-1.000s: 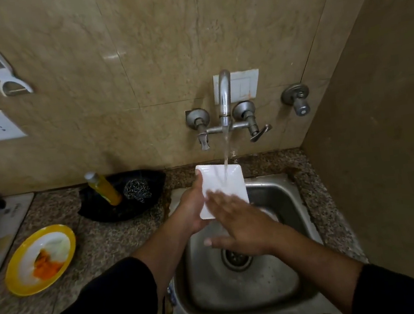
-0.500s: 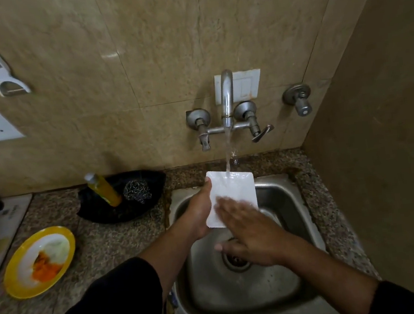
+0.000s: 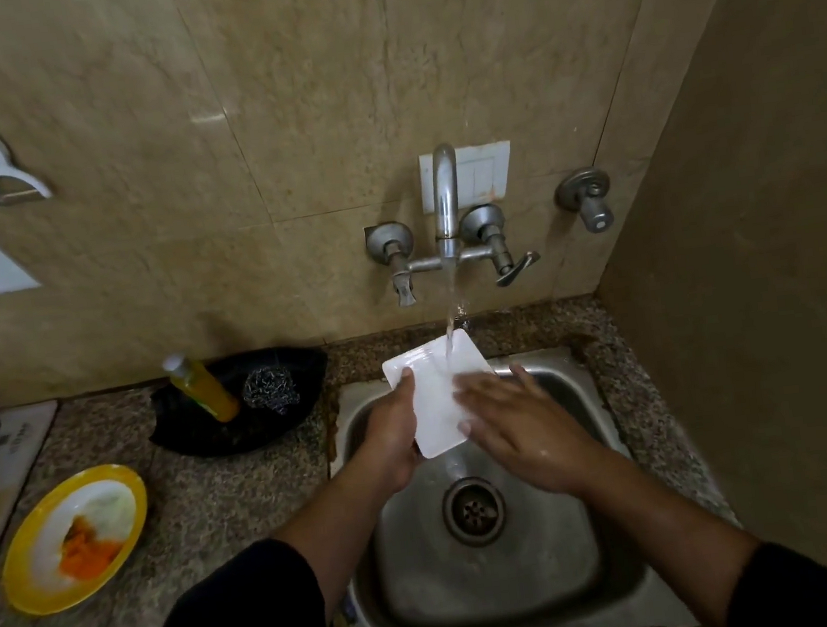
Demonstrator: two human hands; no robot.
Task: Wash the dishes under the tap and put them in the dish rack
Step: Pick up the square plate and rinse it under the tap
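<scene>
A white dish [image 3: 437,403] is held tilted over the back of the sink [image 3: 560,580], under the water [image 3: 452,309] that is poured from the tap [image 3: 446,201] mounted on the wall behind the sink. The stream is met by the dish's far edge. The dish is gripped at its left edge by the left hand [image 3: 392,439], with the thumb laid on the upper face and the fingers curled beneath. The right hand [image 3: 522,429] is kept flat, its fingers [image 3: 467,400] straight and spread, and is pressed against the dish's right side; nothing is grasped by it. Both forearms are stretched over the sink, above the drain [image 3: 473,511].

Left of the sink, on the counter [image 3: 226,494], a black tray [image 3: 198,435] is seen, in which a yellow bottle [image 3: 203,388] is leaned and a steel scrubber [image 3: 270,389] is laid just beside it. Farther left of the sink, a yellow plate [image 3: 25,589] with orange food on it is set on the counter.
</scene>
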